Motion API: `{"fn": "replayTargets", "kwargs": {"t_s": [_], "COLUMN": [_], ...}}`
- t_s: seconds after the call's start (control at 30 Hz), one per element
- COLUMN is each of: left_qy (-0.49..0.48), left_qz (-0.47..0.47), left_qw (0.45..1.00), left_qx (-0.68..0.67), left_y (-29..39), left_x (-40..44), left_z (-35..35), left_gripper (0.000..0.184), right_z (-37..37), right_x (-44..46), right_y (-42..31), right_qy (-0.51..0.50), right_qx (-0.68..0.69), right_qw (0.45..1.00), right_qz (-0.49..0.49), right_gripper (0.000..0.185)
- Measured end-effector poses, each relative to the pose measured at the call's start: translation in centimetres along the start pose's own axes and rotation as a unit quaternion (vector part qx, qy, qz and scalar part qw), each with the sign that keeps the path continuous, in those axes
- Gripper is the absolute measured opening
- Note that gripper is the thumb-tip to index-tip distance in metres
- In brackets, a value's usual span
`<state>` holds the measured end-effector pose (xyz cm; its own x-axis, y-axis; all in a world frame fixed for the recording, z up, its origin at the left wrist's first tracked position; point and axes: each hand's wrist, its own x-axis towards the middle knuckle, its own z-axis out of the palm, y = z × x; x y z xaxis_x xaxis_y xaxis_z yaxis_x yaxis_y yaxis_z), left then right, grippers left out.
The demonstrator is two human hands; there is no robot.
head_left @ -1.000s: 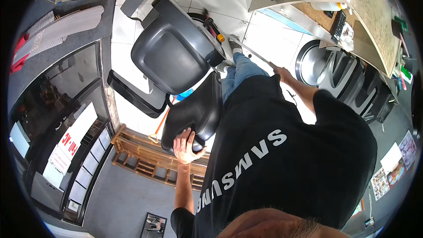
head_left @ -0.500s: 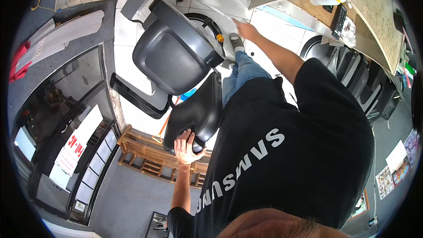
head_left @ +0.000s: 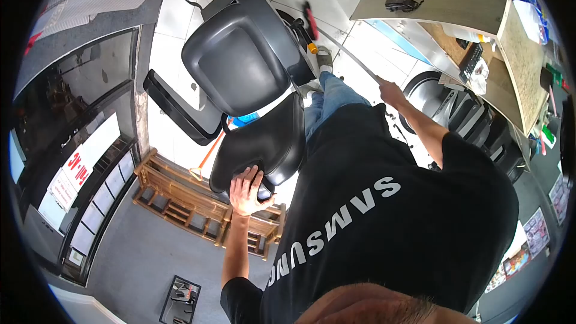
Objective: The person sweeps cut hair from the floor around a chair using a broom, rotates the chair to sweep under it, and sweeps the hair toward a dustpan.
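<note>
My left hand (head_left: 245,192) is closed over the top of the black padded back (head_left: 258,144) of a salon chair, its fingers curled onto the headrest part. My right hand (head_left: 393,94) grips the upper end of a long grey broom handle (head_left: 351,55), off to the right of my legs. At the far end of the handle, the red broom head (head_left: 311,23) with dark bristles is over the tiled floor, beside the chair's base. The chair's grey seat shell (head_left: 237,60) lies between the broom and my left hand.
An orange-handled tool (head_left: 210,156) with a blue part is behind the chair. A bamboo bench (head_left: 180,198) stands by the wall. Wooden shelving (head_left: 510,66) holds a remote and bottle on the right, above stacked black chairs (head_left: 480,120). Glass doors (head_left: 78,78) are at left.
The broom head swung out past the chair base, then came back toward my feet. My right hand reached forward and drew back with it. My left hand stayed on the chair; the view shifted slightly.
</note>
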<state>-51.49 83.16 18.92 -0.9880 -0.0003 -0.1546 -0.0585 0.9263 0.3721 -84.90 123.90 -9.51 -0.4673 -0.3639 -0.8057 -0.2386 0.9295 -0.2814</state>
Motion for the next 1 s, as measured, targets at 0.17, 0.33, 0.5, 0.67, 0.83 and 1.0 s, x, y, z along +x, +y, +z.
{"fn": "replayTargets", "kwargs": {"t_s": [0.17,0.33,0.5,0.67,0.83,1.0], "left_qy": [-0.001,-0.006,-0.01,-0.003,-0.002,-0.005], "left_qz": [-0.004,0.0,-0.004,-0.01,-0.026,-0.018], "left_qw": [1.0,1.0,1.0,1.0,1.0,1.0], "left_qx": [-0.006,-0.003,-0.003,0.001,-0.015,-0.023], "left_y": [0.1,0.1,0.5,0.4,0.1,-0.5], "left_x": [0.2,0.2,0.5,0.1,-0.1,0.6], "left_z": [-0.1,-0.1,-0.1,0.0,-0.4,-0.9], "left_gripper": [0.063,0.063,0.065,0.067,0.065,0.063], "right_z": [1.4,-1.8,-10.6,-7.6,3.5,6.1], "right_x": [-1.7,14.5,28.9,24.6,6.4,-4.7], "right_y": [3.2,-5.1,-14.8,-10.1,2.1,5.6], "right_qy": [0.106,0.266,0.103,0.122,-0.02,0.04], "right_qx": [0.082,0.102,0.162,0.072,0.123,0.148], "right_qw": [0.991,0.946,0.979,0.984,0.982,0.979], "right_qz": [-0.02,-0.155,-0.071,-0.108,0.141,0.137], "right_gripper": [0.054,0.052,0.041,0.043,0.05,0.043]}}
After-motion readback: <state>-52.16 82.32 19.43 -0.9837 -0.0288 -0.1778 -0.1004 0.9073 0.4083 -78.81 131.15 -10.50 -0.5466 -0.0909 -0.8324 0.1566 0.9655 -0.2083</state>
